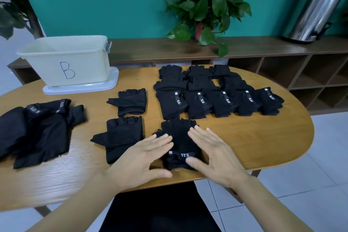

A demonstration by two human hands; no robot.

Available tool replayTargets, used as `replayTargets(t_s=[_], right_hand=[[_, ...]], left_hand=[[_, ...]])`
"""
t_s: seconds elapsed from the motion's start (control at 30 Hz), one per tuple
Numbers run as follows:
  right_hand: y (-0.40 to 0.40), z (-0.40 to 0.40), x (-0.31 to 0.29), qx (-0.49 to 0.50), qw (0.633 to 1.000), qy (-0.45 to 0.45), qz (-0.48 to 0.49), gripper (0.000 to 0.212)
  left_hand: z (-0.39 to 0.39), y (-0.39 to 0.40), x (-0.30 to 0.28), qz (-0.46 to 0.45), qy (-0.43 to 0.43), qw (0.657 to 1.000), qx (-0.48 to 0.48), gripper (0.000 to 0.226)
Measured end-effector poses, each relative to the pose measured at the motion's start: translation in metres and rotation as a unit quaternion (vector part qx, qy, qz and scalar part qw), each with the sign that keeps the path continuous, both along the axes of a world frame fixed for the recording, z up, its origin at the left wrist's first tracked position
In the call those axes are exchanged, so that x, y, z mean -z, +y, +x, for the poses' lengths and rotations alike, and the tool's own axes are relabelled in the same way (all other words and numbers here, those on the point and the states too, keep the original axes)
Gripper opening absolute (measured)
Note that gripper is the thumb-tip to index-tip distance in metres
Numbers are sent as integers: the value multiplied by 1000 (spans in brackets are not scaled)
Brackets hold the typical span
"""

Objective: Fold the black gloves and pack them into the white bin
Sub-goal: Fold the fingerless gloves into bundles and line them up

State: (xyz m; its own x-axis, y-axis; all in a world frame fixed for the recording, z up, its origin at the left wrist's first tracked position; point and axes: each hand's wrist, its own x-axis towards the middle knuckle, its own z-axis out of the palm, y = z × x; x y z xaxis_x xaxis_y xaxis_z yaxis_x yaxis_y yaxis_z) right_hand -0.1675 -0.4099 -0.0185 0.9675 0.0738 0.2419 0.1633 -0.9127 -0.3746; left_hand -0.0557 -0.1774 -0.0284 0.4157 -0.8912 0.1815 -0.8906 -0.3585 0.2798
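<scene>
At the left edge of the tabletop (244,137) lies a loose heap of gloves (37,130), not yet sorted. Behind it, at the far left corner, the white bin (66,62), marked B, stands on its lid (105,85); no glove shows in it from here. Toward the middle, two single gloves (128,118) lie flat, one behind the other. At the near edge one glove (180,143) lies flat, cuff strap toward the person, fingers pointing away. The left hand (143,158) rests on its left side with straight, spread fingers, holding nothing; the right hand (212,154) lies likewise on its right side, thumb near the cuff strap, gripping nothing. Past them, toward the right edge, rows of gloves (216,96) are laid out in order.

This looks like smoothing the glove just ahead of its fold. The next move likely calls for pinching one end and doubling it over squarely, then carrying it across to the far left corner.
</scene>
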Motion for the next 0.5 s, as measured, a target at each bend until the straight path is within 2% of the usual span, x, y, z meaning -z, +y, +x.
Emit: replayTargets(t_s=[0.1, 0.2, 0.3, 0.37, 0.5], right_hand=[[7, 0, 2, -16, 998, 49, -36, 93], [7, 1, 4, -2, 995, 79, -56, 82], [6, 1, 2, 5, 995, 95, -38, 76], [5, 2, 2, 6, 995, 98, -28, 76], [4, -1, 5, 38, 991, 118, 42, 78]], left_hand=[[3, -2, 5, 26, -36, 999, 21, 80], [3, -3, 1, -12, -46, 999, 19, 80], [3, -5, 1, 4, 12, 1000, 19, 88], [3, -6, 1, 26, 16, 999, 10, 86], [1, -9, 0, -26, 42, 999, -20, 78]])
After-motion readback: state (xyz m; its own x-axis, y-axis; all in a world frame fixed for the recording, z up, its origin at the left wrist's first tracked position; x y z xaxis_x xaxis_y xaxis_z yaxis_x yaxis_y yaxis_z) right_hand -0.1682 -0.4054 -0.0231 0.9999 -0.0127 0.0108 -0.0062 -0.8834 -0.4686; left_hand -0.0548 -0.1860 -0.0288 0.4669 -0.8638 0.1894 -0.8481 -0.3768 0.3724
